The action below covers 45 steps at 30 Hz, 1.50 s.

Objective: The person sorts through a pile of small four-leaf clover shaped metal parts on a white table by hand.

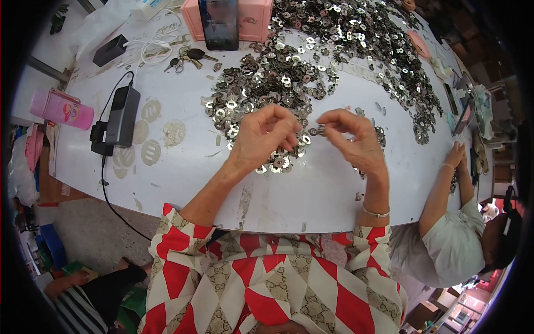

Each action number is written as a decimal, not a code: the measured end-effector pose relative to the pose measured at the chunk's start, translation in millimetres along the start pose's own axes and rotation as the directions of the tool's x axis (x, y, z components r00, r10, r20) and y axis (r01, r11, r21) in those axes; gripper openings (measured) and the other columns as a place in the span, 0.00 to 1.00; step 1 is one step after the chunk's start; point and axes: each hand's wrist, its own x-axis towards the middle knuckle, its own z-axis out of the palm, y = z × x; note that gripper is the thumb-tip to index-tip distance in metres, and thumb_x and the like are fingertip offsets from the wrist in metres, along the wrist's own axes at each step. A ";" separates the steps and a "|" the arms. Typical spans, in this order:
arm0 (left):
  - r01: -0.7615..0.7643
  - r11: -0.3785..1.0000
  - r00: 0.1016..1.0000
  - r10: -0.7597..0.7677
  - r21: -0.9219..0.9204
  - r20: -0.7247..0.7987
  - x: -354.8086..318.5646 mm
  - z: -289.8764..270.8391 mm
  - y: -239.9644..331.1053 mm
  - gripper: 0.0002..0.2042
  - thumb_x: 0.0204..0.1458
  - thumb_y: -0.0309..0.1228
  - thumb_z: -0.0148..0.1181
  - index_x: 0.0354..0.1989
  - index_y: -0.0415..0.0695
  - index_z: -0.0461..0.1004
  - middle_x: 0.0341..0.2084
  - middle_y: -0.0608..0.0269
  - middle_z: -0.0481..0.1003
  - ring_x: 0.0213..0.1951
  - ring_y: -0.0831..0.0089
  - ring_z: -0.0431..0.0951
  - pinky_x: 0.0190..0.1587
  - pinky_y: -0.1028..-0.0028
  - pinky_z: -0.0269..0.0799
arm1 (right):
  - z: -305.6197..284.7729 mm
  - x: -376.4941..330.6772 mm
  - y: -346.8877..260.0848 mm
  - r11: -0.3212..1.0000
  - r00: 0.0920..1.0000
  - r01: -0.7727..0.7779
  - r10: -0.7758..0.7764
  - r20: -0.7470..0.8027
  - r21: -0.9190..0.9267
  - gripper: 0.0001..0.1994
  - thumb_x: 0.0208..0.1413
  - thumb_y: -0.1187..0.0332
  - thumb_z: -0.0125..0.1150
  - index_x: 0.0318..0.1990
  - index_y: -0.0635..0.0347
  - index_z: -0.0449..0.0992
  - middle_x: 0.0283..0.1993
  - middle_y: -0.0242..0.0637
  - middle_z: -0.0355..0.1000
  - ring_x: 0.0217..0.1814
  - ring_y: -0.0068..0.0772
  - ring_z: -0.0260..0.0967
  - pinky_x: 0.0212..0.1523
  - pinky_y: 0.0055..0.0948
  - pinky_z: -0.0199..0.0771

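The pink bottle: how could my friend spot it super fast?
Start at the white table and go to its left edge. Left of the dark gray box is the pink bottle. Unlike that box, it's bright pink with a little picture.

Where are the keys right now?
In the head view, the keys lie on the table, upper left of centre, just below the phone and left of the heap of metal pieces.
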 end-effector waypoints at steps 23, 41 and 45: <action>-0.079 0.989 0.992 0.090 0.122 -0.089 7.4 0.5 -9.0 0.06 0.58 0.27 0.52 0.38 0.36 0.71 0.33 0.60 0.76 0.29 0.79 0.76 0.31 0.80 0.75 | 12.1 0.8 15.5 0.686 0.998 0.043 -0.069 -0.006 -0.726 0.04 0.49 0.72 0.61 0.32 0.58 0.75 0.30 0.39 0.71 0.34 0.43 0.72 0.35 0.37 0.71; 0.102 0.992 0.985 -0.111 0.077 0.131 0.1 -0.7 -3.2 0.07 0.58 0.28 0.53 0.38 0.36 0.71 0.28 0.62 0.74 0.27 0.79 0.76 0.29 0.80 0.75 | 12.0 6.1 5.3 0.959 0.991 -0.126 0.109 0.082 0.255 0.08 0.58 0.68 0.58 0.35 0.64 0.74 0.30 0.31 0.71 0.31 0.25 0.69 0.35 0.24 0.70; 0.063 0.998 0.996 -0.062 -0.017 0.057 1.9 1.7 -4.5 0.07 0.58 0.29 0.55 0.37 0.37 0.73 0.28 0.61 0.76 0.27 0.78 0.77 0.30 0.79 0.76 | -19.3 11.2 29.5 0.665 0.843 0.048 -0.427 -0.327 -0.745 0.04 0.53 0.75 0.58 0.36 0.64 0.74 0.35 0.40 0.73 0.38 0.42 0.70 0.40 0.33 0.70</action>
